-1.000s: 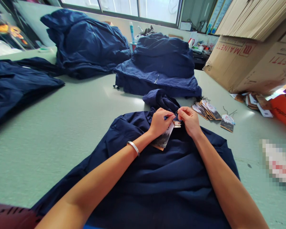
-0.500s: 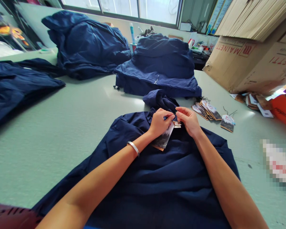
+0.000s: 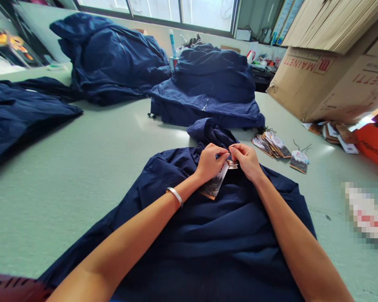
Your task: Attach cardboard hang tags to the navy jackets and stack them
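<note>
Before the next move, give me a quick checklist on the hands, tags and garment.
1. Left hand and right hand at the garment's neck, fingertips close together: ok.
2. Navy garment spread smooth: not ok, creased.
3. Hang tag over the garment: ok.
4. Hang tag fastened: cannot tell, the fingers hide its upper end.
5. Loose tag apart from the tag bundle: ok.

Left hand (image 3: 211,161) and right hand (image 3: 247,160) pinch close together at the jacket (image 3: 214,239) neck, forearms (image 3: 135,230) slanting inward over it.
</note>
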`<act>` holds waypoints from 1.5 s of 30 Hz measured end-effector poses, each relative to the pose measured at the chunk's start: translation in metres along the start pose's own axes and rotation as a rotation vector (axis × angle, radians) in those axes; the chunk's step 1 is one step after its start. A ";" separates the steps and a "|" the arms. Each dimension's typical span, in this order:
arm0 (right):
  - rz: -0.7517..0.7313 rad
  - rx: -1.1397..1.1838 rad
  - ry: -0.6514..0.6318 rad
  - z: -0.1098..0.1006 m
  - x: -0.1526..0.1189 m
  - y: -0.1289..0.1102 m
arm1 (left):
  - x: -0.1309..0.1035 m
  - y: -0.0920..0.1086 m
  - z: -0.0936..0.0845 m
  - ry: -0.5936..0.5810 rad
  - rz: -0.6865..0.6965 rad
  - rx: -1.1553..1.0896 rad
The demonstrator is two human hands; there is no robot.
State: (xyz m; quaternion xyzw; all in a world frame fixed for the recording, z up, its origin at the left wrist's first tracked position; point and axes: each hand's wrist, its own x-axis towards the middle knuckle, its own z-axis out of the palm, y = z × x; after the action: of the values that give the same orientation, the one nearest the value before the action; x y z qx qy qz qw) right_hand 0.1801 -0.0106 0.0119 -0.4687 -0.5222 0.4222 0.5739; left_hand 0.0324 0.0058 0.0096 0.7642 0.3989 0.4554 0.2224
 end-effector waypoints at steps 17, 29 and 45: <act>0.108 0.110 -0.011 -0.007 0.004 0.001 | 0.000 -0.003 0.001 0.027 -0.016 -0.003; 0.145 0.090 -0.022 -0.004 0.005 0.002 | -0.001 -0.002 0.002 0.037 0.067 0.017; -0.471 -0.845 0.173 0.014 -0.013 -0.003 | -0.002 -0.006 0.002 0.062 0.037 0.219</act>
State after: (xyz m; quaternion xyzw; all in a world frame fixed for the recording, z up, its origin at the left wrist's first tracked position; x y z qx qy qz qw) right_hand 0.1651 -0.0225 0.0126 -0.5632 -0.6900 -0.0085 0.4546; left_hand 0.0314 0.0078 0.0034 0.7767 0.4387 0.4366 0.1166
